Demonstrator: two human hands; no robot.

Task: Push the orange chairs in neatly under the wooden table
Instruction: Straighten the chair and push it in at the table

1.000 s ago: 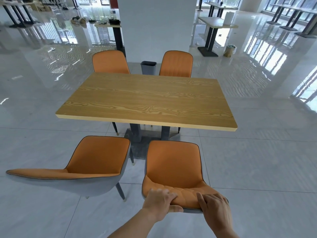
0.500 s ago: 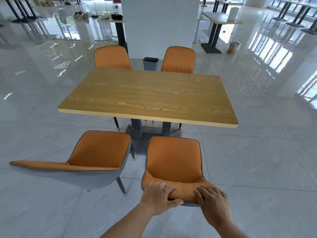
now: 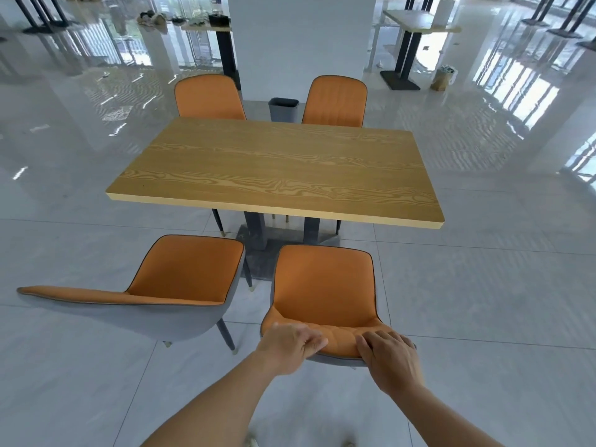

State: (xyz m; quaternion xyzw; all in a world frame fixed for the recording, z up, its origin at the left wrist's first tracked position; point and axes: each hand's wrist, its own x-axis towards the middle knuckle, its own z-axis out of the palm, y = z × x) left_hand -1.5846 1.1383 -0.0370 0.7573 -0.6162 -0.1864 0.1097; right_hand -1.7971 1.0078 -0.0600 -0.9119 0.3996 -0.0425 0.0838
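Observation:
The wooden table (image 3: 277, 169) stands in the middle of the tiled floor. On its near side, the near right orange chair (image 3: 324, 285) faces the table, its seat short of the table edge. My left hand (image 3: 288, 346) and my right hand (image 3: 388, 358) both grip the top of its backrest. The near left orange chair (image 3: 183, 274) is turned at an angle, its backrest stretching out to the left. Two far orange chairs, the left one (image 3: 208, 98) and the right one (image 3: 335, 103), sit close against the far edge.
A small grey bin (image 3: 283, 109) stands behind the table, in front of a wide white pillar (image 3: 301, 43). Other tables on black legs stand at the back left (image 3: 222, 43) and back right (image 3: 411, 37). A bag (image 3: 443, 79) lies on the floor at the right.
The near right chair has slid forward toward the table with both hands on its backrest. The view has moved closer to the table.

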